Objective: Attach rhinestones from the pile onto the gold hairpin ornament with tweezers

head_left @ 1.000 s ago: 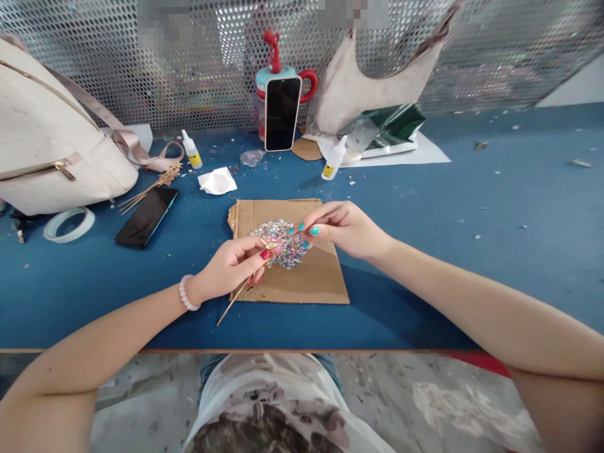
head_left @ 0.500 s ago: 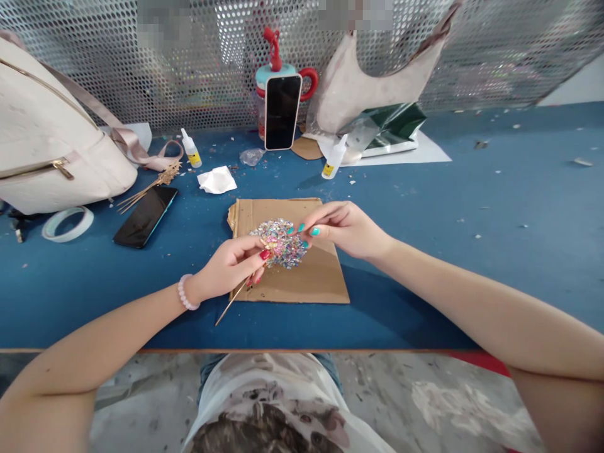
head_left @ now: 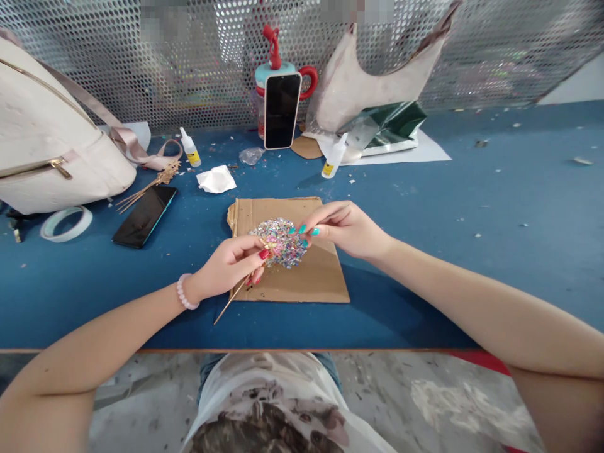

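My left hand (head_left: 234, 263) is closed on a gold hair stick (head_left: 229, 303), whose thin shaft slants down toward the table's front edge. Its ornamental head (head_left: 272, 244), gold and pink, sticks out past the red-nailed fingertips. Under it lies a loose heap of small glittering multicoloured stones (head_left: 290, 253) on a flat piece of cardboard (head_left: 309, 286). My right hand (head_left: 340, 229) reaches in from the right, thumb and fingertips with turquoise nails drawn together at the heap's upper right edge. Whatever it may pinch is too small to make out.
Beyond the cardboard are a crumpled white paper (head_left: 216, 180) and two glue bottles (head_left: 190, 148), (head_left: 335, 157). A dark phone (head_left: 145, 217), gold hair sticks (head_left: 146, 189), a tape roll (head_left: 67, 224) and a white backpack (head_left: 56, 138) lie left. Another phone (head_left: 282, 112) leans on a cup (head_left: 275, 72).
Both hands stay almost in place. The right fingertips shift very slightly over the stones; the hair stick remains in my left hand.
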A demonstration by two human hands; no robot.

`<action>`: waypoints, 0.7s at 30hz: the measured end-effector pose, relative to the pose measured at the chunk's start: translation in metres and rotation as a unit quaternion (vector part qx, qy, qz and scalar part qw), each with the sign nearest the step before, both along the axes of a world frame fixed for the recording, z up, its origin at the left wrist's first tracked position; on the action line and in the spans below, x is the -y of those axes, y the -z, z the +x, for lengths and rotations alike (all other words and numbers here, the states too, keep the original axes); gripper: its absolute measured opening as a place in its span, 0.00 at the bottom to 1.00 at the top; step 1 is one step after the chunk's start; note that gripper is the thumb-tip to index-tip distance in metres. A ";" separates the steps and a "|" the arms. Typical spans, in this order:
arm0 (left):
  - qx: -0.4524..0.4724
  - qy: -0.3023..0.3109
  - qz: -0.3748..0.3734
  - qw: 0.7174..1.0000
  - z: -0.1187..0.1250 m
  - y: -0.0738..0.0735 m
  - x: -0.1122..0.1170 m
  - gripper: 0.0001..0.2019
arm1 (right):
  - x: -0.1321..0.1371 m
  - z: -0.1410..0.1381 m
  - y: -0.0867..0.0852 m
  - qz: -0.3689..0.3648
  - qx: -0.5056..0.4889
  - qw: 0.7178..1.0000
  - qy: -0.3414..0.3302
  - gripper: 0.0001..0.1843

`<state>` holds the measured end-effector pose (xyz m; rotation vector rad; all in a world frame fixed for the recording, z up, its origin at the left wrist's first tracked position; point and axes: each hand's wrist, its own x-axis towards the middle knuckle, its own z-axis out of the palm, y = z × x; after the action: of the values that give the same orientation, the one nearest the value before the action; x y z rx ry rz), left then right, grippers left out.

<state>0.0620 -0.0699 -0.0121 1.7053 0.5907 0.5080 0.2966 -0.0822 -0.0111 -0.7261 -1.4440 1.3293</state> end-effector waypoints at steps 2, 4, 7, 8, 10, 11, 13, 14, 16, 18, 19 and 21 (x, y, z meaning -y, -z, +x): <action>0.003 0.002 0.000 1.000 0.000 0.000 0.000 0.12 | 0.000 0.000 0.000 0.003 -0.004 1.000 -0.001 0.07; 0.007 0.003 0.001 1.000 0.000 -0.001 0.000 0.12 | 0.000 0.000 0.000 0.007 -0.007 1.000 -0.002 0.06; 0.011 0.006 0.001 1.000 0.000 -0.001 0.001 0.12 | 0.000 0.000 0.000 0.013 -0.012 1.000 -0.003 0.05; 0.012 0.006 0.001 1.000 0.001 -0.002 0.001 0.12 | 0.000 0.000 0.001 0.016 -0.013 1.000 -0.003 0.05; 0.014 0.005 0.002 1.000 0.001 -0.002 0.001 0.12 | 0.000 0.000 0.001 0.019 -0.015 1.000 -0.003 0.05; 0.014 0.004 0.002 1.000 0.001 -0.002 0.001 0.12 | 0.000 0.000 0.002 0.021 -0.016 1.000 -0.002 0.05; 0.015 0.003 0.005 1.000 0.001 -0.002 0.001 0.12 | -0.001 0.001 0.004 0.024 -0.020 1.000 0.003 0.06; 0.015 0.003 0.006 1.000 0.001 -0.002 0.001 0.12 | -0.002 0.002 0.005 0.026 -0.022 0.999 0.007 0.07; 0.013 0.003 0.012 1.000 0.001 -0.002 0.001 0.13 | -0.003 0.003 0.007 0.030 -0.030 0.999 0.016 0.09; 0.008 0.003 0.020 1.000 0.000 -0.001 0.001 0.13 | -0.004 0.004 0.007 0.031 -0.037 0.999 0.016 0.10; 0.006 0.003 0.025 1.000 0.000 -0.001 0.001 0.13 | -0.004 0.004 0.007 0.030 -0.039 0.999 0.010 0.11; 0.002 0.002 0.039 0.999 0.000 -0.001 0.001 0.13 | -0.003 0.003 0.006 0.025 -0.042 0.999 -0.010 0.12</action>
<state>0.0621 -0.0712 -0.0116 1.7787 0.5719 0.5372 0.3001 -0.0791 -0.0176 -0.6167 -1.4158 1.3192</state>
